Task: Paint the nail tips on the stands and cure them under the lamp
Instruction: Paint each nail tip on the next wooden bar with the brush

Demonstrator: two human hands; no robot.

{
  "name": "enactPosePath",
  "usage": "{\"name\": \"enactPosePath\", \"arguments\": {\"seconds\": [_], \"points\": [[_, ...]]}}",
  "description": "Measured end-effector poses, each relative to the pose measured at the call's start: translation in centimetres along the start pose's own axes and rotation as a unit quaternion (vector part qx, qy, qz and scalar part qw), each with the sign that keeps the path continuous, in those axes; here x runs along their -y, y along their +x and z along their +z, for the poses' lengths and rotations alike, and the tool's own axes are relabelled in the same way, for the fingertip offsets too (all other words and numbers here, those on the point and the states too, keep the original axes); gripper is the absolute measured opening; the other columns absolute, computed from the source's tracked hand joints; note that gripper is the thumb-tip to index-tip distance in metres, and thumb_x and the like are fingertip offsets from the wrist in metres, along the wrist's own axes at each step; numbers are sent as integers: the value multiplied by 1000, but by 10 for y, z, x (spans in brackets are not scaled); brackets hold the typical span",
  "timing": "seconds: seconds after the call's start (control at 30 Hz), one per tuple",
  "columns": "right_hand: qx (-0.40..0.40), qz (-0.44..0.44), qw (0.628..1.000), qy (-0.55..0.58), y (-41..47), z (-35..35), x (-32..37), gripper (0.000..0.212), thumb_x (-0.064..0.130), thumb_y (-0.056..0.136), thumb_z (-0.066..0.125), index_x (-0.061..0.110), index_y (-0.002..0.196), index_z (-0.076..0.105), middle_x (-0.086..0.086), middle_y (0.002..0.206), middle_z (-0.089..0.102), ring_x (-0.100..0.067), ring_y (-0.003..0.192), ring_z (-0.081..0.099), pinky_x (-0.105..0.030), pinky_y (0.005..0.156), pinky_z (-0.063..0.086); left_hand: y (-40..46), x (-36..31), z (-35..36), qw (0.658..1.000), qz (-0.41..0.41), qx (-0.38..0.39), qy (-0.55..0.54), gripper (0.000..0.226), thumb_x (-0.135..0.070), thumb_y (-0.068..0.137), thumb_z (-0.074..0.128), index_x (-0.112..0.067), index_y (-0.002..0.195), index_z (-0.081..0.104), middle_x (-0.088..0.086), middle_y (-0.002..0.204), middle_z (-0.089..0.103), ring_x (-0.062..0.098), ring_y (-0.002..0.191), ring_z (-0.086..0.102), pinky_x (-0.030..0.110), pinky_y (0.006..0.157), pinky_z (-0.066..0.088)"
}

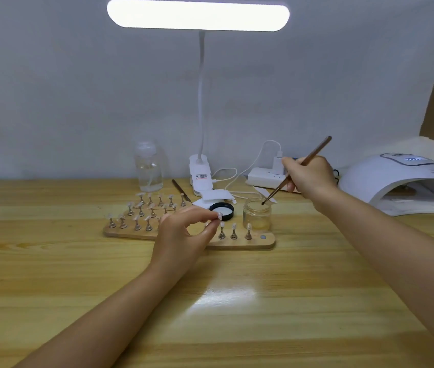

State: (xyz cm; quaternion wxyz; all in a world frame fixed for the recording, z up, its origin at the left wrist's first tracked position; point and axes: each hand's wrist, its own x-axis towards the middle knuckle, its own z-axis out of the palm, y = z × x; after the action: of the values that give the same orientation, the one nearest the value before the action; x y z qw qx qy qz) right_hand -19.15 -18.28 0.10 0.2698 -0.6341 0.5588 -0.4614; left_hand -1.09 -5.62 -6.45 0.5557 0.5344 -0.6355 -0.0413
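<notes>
Several clear nail tips on small metal stands [234, 231] sit in rows on wooden boards [266, 241] in the middle of the table. My left hand [184, 235] hovers over the front board and pinches one nail tip [219, 215] between thumb and forefinger. My right hand [307, 175] grips a thin brown brush [314, 152]; its tip dips into the mouth of a small open glass jar [257, 215]. The white curing lamp [401, 181] stands at the far right, its opening facing me.
The jar's black lid [221, 210] lies beside the jar. A clear bottle [148, 166], a clip-on desk lamp [200, 171], a power strip with cables [263, 176] and a second brush [181, 191] line the back. Bare wooden table [210, 301] fills the foreground.
</notes>
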Motion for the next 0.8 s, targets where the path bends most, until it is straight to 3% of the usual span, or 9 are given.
{"name": "enactPosePath", "arguments": {"seconds": [0.2, 0.27, 0.37, 0.47, 0.57, 0.67, 0.73, 0.8], "points": [[-12, 6, 999, 31, -1, -4, -10, 39, 27, 90, 51, 13, 55, 53, 7, 29, 47, -11, 50, 47, -24, 51, 32, 0, -1, -1, 1000, -5, 5, 3, 14, -5, 76, 70, -14, 86, 73, -7, 81, 68, 16, 80, 63, 53, 87, 42], [-19, 3, 999, 31, -2, -7, -10, 38, 26, 89, 51, 12, 55, 53, 7, 29, 48, -11, 51, 47, -25, 52, 33, 0, -1, -1, 1000, 2, 8, 8, 14, -4, 77, 70, -14, 85, 73, -8, 79, 67, 14, 79, 62, 40, 88, 44], [-42, -7, 999, 32, -4, -13, -8, 37, 27, 90, 50, 13, 56, 55, 5, 31, 49, -8, 49, 48, -25, 55, 36, 2, 0, -2, 1000, 16, 8, 21, 16, -1, 77, 69, -14, 86, 72, -8, 78, 66, 11, 77, 60, 11, 77, 41], [-62, -21, 995, 74, -12, -13, -3, 40, 33, 93, 46, 14, 59, 55, 6, 37, 56, -7, 44, 50, -26, 58, 41, 1, 2, -2, 999, 21, 11, 30, 16, -2, 77, 69, -14, 86, 72, -12, 77, 64, 3, 77, 57, 2, 70, 34], [-19, -75, 988, 135, -39, -5, 5, 40, 41, 96, 42, 18, 69, 59, 4, 51, 65, -3, 39, 55, -14, 47, 42, 1, 3, -2, 999, 21, 12, 32, 16, -3, 78, 69, -15, 88, 72, -16, 79, 62, 2, 79, 56, 1, 70, 33], [49, -151, 969, 187, -72, 11, 6, 42, 49, 87, 36, 20, 78, 64, 4, 68, 69, -3, 53, 61, -7, 49, 41, 2, 4, -1, 999, 15, 9, 29, 16, -3, 78, 68, -16, 88, 72, -17, 81, 62, 0, 80, 56, 2, 70, 33], [60, -185, 960, 199, -89, 20, 1, 36, 46, 86, 38, 23, 78, 65, 7, 73, 69, -2, 63, 62, -8, 56, 43, 2, 5, 0, 1000, 13, 6, 15, 16, -2, 78, 69, -14, 87, 73, -14, 81, 63, 5, 82, 58, 7, 74, 36], [56, -205, 959, 186, -98, 27, -5, 26, 32, 91, 47, 25, 75, 66, 8, 75, 68, -3, 68, 63, -11, 59, 46, 2, 7, 1, 1000, 12, 9, 6, 17, -1, 77, 69, -13, 87, 73, -6, 82, 65, 17, 85, 61, 22, 77, 43]]}}
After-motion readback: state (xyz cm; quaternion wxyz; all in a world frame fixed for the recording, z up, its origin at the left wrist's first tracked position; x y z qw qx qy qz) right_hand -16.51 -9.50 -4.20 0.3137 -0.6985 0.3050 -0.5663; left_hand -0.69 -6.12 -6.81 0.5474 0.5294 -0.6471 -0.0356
